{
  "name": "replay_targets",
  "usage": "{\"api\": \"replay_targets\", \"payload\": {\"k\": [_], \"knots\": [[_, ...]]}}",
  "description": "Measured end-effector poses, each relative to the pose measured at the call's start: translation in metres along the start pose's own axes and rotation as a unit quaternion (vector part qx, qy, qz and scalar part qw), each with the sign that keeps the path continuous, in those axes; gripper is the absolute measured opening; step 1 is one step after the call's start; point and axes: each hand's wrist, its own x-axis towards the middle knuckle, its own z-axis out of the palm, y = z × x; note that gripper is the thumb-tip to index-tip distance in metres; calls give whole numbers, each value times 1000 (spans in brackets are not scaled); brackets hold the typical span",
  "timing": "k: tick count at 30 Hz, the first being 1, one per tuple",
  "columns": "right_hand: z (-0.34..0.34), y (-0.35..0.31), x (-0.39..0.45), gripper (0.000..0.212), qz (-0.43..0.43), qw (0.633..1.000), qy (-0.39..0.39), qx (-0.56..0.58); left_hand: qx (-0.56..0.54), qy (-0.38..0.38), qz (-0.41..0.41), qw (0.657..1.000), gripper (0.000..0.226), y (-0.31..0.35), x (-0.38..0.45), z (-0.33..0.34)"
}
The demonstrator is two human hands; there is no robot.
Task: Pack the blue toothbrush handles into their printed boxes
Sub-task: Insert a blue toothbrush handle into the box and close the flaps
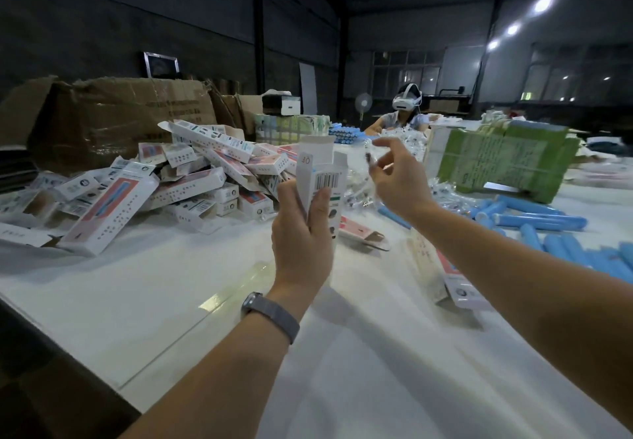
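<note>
Box [320, 178], printed, white w/ barcode: held upright above surface [171, 288], centre frame, top flaps open, mouth up. Contents not visible.
Handles [541, 221], blue, loose: lying in a spread on surface at right, well apart from held box; more stacked further back nr centre.
Boxes, pile [178, 181]: heaped at left, many w/ end flaps open; a few strays lie flat nr right forearm.
Risk (judgement): box gripped low, open top unsupported, so flaps may fold in or crush if squeezed; anything fed at an angle could snag a flap & tear card. Small clear item could drop into clutter below.
Left hand [301, 233]: clenched round lower half of box, thumb on barcode face.
Right hand [399, 178]: raised just beside box mouth, fingers loosely curled, pinching small clear-wrapped piece [369, 161]; blurred, identity unclear.
Backdrop: brown cartons, green bundle, second person seated far side.
</note>
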Motion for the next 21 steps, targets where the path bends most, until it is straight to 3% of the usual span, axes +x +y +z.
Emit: {"api": "replay_targets", "payload": {"k": [3, 6, 9, 14, 21], "knots": [[-31, -29, -19, 41, -21, 993, 57, 102, -25, -4, -1, 1000, 35, 6, -5, 0], [-55, -54, -41, 31, -28, 968, 137, 211, -24, -20, 12, 999, 27, 9, -12, 3], [-70, -75, -60, 30, -33, 937, 156, 311, -23, -29, 38, 999, 26, 14, -16, 2], [-76, -94, -73, 27, -73, 932, 128, 331, 6, -33, 63, 997, 24, 19, -19, 3], [-77, -92, -77, 28, -138, 962, 147, 183, 37, -46, 102, 993, 32, 19, -24, 4]]}}
